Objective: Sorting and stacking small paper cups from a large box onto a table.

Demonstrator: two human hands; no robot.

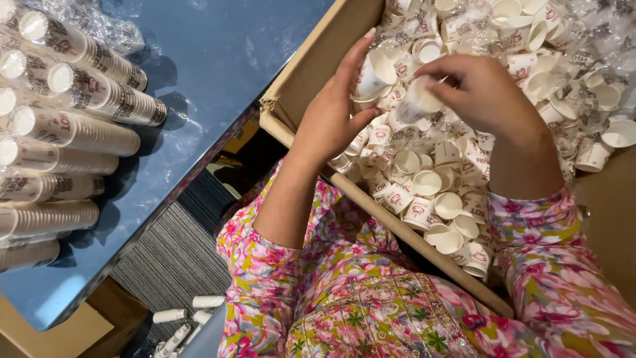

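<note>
Here, at twelve o'clock, the left hand (331, 116) pinches one small white paper cup (372, 74) while the right hand (487, 93) grips another cup (419, 103), both above a cardboard box (301, 73) of loose cups. At nine o'clock, nested cup stacks (73, 126) lie on the glossy blue tabletop (218, 59).

Table (218, 59): glossy blue top, at the left of the view.
Stacked cups (66, 142): long sleeves of nested paper cups lying side by side on the table's left part.
Plastic wrap (99, 26): clear, crumpled, at the table's far corner.
Floor mat (175, 248): grey, ribbed, under the table edge.
Small rolls (189, 311): white, lying on the floor near the mat.
</note>
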